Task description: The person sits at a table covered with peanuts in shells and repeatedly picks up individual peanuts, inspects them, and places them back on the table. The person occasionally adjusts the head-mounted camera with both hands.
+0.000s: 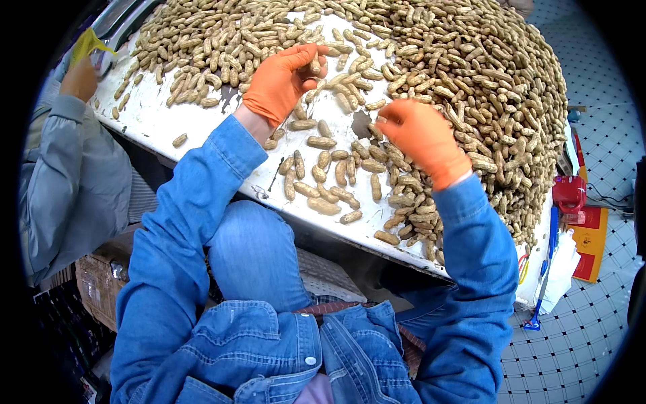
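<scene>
My left hand (285, 78), in an orange glove with its fingertips bare, is closed around at least one unshelled peanut (315, 64) above the white tabletop (202, 132). To its right, my right hand (416, 134), also gloved in orange, reaches down at the edge of the big peanut heap (484, 91). A peanut (375, 132) lies by its fingertips; whether they grip it I cannot tell. Loose peanuts (323, 205) are scattered between the hands and the near table edge. A second pile of peanuts (222, 30) spreads across the far left.
At the left, a co-worker's hand (79, 80) holds yellow netting (91, 44). On the right are a red mug (569, 193), a blue-handled tool (547, 267), white plastic (561, 267) and scissors-like handles (523, 267). A cardboard box (96, 288) stands below left.
</scene>
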Tool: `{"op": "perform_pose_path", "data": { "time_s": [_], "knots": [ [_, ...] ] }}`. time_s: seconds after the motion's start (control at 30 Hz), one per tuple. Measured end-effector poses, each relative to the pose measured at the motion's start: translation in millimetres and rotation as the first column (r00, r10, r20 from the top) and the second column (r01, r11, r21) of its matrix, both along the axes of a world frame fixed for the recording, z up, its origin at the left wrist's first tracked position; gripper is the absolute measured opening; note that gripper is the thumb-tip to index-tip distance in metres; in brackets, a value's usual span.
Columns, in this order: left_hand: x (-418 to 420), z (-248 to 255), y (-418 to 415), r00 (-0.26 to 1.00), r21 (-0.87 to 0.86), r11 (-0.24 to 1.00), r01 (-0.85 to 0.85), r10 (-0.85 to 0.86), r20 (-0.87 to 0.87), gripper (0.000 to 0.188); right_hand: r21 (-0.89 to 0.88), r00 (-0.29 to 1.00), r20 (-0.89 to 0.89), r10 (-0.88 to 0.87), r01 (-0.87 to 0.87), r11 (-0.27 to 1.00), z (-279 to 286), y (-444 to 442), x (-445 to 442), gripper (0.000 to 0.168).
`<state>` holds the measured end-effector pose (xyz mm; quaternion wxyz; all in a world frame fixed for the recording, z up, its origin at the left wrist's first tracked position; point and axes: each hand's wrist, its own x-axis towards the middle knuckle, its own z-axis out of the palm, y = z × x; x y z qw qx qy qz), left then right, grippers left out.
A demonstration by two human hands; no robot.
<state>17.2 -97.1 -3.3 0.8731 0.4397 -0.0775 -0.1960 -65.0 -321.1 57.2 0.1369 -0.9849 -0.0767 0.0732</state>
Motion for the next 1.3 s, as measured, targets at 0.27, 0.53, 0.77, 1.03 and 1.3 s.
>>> {"op": "perform_pose_path", "data": {
  "time_s": [0.27,0.53,0.77,1.03,1.3],
  "knots": [
    [-6,-5,-22,0.976,-0.115,0.989,0.091,-0.112,-0.189,0.025,-0.377,0.898,0.289,0.331,-0.211,0.902,-63,25,-44,0.012],
    [-20,-4,-26,0.867,-0.268,0.935,0.232,-0.323,-0.379,0.032,0.076,0.962,0.273,0.01,-0.032,0.997,-21,29,-9,0.014],
    [-8,-34,-19,0.817,-0.486,0.844,0.228,-0.437,-0.375,0.034,-0.01,0.97,0.241,0.042,-0.041,0.999,7,57,-18,0.023],
    [-9,-21,-21,0.849,-0.392,0.909,0.143,-0.316,-0.424,0.033,-0.525,0.875,0.332,0.352,-0.138,0.84,-59,63,-66,0.019],
    [-14,0,-26,0.821,-0.482,0.863,0.152,-0.382,-0.425,0.041,0.085,0.848,0.531,0.005,-0.059,0.995,2,46,14,0.026]
  ]
}}
